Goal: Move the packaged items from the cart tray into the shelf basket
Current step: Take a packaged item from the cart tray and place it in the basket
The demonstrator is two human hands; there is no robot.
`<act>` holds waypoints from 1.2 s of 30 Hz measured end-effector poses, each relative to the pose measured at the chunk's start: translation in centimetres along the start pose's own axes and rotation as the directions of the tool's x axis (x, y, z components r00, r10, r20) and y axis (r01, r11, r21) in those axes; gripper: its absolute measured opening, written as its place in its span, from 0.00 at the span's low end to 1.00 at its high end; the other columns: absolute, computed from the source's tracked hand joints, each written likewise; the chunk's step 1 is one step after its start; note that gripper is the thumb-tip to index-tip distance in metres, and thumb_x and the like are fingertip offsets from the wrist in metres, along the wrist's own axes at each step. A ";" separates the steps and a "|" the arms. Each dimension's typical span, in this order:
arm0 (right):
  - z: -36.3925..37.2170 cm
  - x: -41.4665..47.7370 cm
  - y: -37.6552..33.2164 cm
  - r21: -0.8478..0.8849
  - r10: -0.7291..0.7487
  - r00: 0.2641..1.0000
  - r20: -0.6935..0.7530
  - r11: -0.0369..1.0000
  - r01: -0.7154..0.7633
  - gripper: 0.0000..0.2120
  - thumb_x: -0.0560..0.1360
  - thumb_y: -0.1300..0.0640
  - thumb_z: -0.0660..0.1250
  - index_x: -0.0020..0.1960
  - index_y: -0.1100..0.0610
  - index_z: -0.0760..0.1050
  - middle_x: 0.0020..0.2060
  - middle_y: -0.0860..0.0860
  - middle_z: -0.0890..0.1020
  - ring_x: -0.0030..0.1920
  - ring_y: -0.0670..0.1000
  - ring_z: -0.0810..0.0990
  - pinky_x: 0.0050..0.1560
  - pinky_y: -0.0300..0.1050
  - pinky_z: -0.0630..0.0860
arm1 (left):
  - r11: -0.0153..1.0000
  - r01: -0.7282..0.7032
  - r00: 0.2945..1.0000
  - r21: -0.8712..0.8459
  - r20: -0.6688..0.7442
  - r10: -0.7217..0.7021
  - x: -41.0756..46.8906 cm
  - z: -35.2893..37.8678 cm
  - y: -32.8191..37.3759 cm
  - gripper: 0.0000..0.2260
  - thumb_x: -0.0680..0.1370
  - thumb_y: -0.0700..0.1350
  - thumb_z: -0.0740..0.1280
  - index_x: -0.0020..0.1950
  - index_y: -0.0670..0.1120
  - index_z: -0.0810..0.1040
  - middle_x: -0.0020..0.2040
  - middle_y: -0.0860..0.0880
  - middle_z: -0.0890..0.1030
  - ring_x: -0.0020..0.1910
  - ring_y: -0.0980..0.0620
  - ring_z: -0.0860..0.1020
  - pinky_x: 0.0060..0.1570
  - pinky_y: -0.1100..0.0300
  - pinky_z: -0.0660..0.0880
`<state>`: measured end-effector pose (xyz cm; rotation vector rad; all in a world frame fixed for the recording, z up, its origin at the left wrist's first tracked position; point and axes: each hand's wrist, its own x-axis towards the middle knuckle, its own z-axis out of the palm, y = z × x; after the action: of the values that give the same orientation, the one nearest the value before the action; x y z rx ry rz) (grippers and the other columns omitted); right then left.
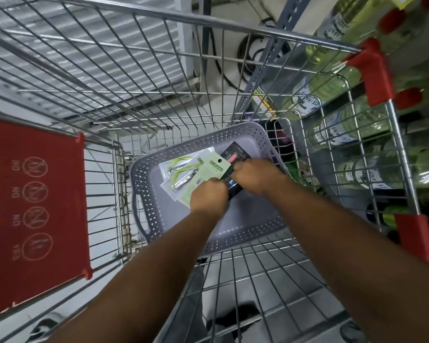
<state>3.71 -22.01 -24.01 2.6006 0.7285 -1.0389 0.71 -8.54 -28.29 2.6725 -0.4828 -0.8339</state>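
Grey tray (144, 194), both hands (209, 194) seemingly gripping packets (214, 169)

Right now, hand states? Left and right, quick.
Left hand: closed on the pale green carded packet in the grey tray.
Right hand: closed on the black carded packet.

A wire shopping cart (159, 78) carries a grey perforated plastic tray (144, 194) on its mesh floor, toward the cart's 12 o'clock end. On the tray's flat bottom lie carded packages: two white cards with metal clippers (177, 173) at 10 o'clock, a pale green card (208, 173) at centre overlapping them, and a black package (234, 154) at 1 o'clock, touching the green card
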 end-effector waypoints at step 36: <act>-7.8 -9.1 -0.6 0.093 0.160 0.985 -0.063 0.984 -0.154 0.14 0.74 0.65 0.62 0.58 0.59 0.77 0.56 0.56 0.78 0.53 0.60 0.79 0.40 0.49 0.70 | 0.991 -0.063 0.989 0.119 -0.128 0.078 -6.4 -8.9 3.9 0.12 0.77 0.47 0.64 0.53 0.42 0.80 0.51 0.41 0.78 0.48 0.41 0.78 0.39 0.54 0.71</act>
<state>2.22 -21.60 -12.12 2.7304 0.4922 -0.9571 0.11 -7.86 -16.73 2.7738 -0.6061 -0.6219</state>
